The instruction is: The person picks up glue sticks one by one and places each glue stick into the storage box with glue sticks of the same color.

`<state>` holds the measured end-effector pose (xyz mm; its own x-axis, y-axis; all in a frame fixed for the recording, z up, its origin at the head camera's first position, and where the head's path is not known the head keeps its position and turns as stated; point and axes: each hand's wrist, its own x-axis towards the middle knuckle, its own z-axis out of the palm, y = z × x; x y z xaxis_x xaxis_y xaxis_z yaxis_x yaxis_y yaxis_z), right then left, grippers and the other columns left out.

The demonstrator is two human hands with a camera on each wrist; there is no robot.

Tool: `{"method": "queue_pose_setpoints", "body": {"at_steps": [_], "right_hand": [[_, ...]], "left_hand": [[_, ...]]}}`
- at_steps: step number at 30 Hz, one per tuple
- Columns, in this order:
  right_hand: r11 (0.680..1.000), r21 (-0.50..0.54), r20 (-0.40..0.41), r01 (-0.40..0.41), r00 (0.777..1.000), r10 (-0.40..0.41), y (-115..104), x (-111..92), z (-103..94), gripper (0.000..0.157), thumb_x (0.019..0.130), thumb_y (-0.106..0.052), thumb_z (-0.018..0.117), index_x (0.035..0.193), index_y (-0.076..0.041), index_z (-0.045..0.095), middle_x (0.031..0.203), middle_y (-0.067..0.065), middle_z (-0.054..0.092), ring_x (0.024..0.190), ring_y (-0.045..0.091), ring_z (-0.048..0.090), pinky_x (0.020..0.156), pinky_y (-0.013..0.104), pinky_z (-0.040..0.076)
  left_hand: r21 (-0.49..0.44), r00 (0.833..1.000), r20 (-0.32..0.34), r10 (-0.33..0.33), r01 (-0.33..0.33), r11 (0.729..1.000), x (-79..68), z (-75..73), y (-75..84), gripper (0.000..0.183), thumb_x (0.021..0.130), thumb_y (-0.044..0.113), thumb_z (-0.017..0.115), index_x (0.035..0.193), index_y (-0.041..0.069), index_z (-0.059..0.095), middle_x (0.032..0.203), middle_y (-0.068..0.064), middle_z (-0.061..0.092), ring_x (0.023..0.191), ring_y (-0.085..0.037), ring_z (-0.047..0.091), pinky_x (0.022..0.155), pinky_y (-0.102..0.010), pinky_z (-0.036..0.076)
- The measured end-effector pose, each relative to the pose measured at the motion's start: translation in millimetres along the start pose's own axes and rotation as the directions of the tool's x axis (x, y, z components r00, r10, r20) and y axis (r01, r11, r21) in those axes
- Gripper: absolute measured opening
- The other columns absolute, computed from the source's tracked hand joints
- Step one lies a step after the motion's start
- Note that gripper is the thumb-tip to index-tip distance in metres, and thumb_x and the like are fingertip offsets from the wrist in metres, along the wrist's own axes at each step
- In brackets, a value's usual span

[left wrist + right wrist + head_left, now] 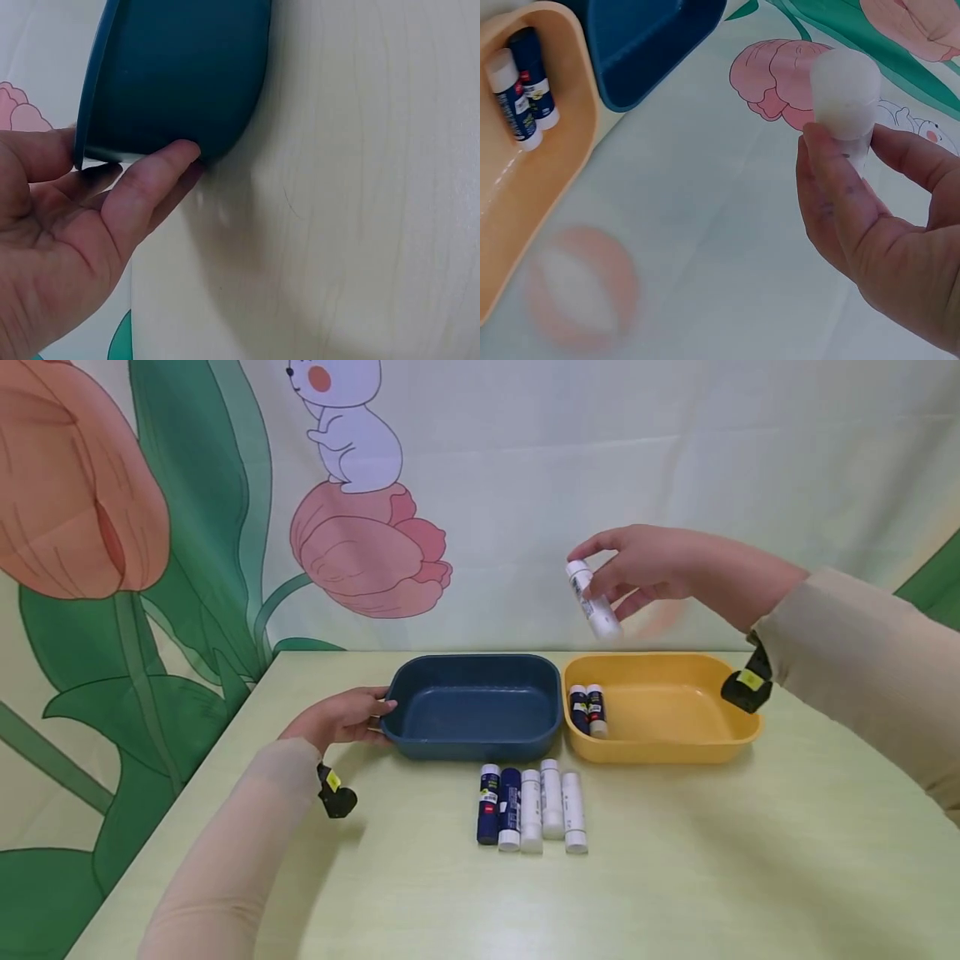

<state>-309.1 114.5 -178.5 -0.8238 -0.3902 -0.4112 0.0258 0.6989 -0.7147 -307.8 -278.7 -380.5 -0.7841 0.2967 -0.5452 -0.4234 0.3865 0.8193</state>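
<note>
My right hand (652, 564) pinches a white glue stick (595, 600) by its sides and holds it tilted in the air, above the back of the yellow tray (667, 752). The right wrist view shows one white end of it (845, 94) between thumb and fingers. My left hand (347, 717) grips the left end of the dark blue tray (472, 750), thumb over the rim and fingers against the outside wall. Inside the yellow tray, two dark blue glue sticks (596, 710) stand side by side at its left end.
In front of the trays several glue sticks lie in a row: two dark blue ones (488, 806) on the left and three white ones (531, 810) on the right. The trays sit side by side on a pale table (420, 877). Behind hangs a printed cloth (510, 527).
</note>
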Motion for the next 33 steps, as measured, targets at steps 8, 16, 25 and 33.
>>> {"method": "queue_pose_setpoints", "body": {"at_steps": [8,16,25,33], "right_hand": [[0.997,0.073,0.013,-0.014,1.000,0.013,-19,35,13.5,0.064,0.103,-0.011,0.057,0.160,-0.015,0.028,0.146,0.016,0.040,0.118,0.028,0.058,0.088,0.030,0.063],[0.989,0.136,0.071,-0.062,0.996,0.053,0,91,51.8,0.061,0.102,-0.006,0.057,0.157,-0.011,0.032,0.145,0.019,0.043,0.115,0.030,0.056,0.084,0.029,0.063],[0.978,0.143,0.126,-0.150,0.983,0.132,22,134,91.4,0.057,0.100,-0.001,0.056,0.153,-0.006,0.035,0.148,0.024,0.044,0.119,0.035,0.056,0.082,0.032,0.064],[0.976,0.049,0.148,-0.214,0.967,0.205,38,166,117.1,0.063,0.100,0.001,0.056,0.158,-0.004,0.032,0.150,0.024,0.052,0.131,0.033,0.060,0.103,0.038,0.058]], "left_hand": [[0.030,1.000,-0.011,-0.001,0.001,1.000,1.6,0.5,2.5,0.056,0.113,0.013,0.026,0.164,0.001,0.005,0.164,-0.030,0.024,0.127,-0.030,0.050,0.119,-0.053,0.041],[0.012,1.000,-0.019,0.001,-0.001,1.000,1.0,-1.2,-1.3,0.056,0.113,0.013,0.026,0.164,0.002,0.006,0.157,-0.026,0.031,0.116,-0.022,0.053,0.118,-0.050,0.044],[-0.007,0.999,-0.035,-0.009,0.009,1.000,-1.5,-0.9,-0.2,0.057,0.113,0.014,0.027,0.165,0.004,0.005,0.163,-0.029,0.024,0.128,-0.030,0.047,0.121,-0.053,0.039],[0.002,1.000,-0.028,-0.010,0.011,1.000,-1.0,1.3,-1.1,0.057,0.113,0.012,0.026,0.164,0.002,0.003,0.165,-0.030,0.020,0.136,-0.035,0.041,0.122,-0.054,0.037]]}}
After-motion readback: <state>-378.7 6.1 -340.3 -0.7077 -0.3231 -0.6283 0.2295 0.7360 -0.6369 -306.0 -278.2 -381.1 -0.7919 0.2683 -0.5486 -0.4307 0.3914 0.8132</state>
